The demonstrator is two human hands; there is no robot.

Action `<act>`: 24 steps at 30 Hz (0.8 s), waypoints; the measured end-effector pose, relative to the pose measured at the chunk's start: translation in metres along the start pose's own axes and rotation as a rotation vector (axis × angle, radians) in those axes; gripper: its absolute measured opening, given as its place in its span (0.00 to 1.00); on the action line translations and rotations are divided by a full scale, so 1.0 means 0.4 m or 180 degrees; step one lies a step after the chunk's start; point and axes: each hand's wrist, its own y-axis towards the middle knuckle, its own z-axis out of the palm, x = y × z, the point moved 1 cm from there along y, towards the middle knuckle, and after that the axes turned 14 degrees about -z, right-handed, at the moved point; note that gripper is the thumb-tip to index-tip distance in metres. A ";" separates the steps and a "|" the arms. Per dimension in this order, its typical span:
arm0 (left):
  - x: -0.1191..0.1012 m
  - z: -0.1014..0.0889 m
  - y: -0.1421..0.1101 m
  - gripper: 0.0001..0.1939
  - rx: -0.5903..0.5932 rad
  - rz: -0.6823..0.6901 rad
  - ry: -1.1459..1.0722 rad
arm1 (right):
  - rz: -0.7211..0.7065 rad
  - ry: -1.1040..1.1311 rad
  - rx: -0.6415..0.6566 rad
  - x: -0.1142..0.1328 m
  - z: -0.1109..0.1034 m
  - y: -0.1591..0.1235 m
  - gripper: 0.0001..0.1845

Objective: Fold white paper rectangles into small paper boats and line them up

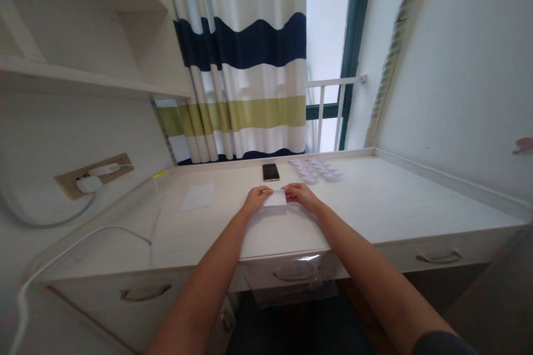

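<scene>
A small white paper (275,198) lies on the pale wooden desk (375,205), pinched at both ends. My left hand (255,199) grips its left edge with curled fingers. My right hand (300,194) holds its right edge the same way. Just beyond the hands lies a dark phone (270,172), face up. To the phone's right sits a cluster of several small folded white paper pieces (315,170). A flat white sheet (198,197) rests on the desk to the left of my left hand.
A striped curtain (245,66) hangs behind the desk beside a window with a white rail (333,105). A wall socket with a white plug (89,182) and cable sits at left. Shelves (83,80) overhang the left side. Drawers with handles (439,258) line the front.
</scene>
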 end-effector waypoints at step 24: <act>0.017 0.013 0.008 0.14 0.0393 -0.0393 -0.0451 | -0.0336 -0.0602 0.0143 -0.006 0.004 0.005 0.11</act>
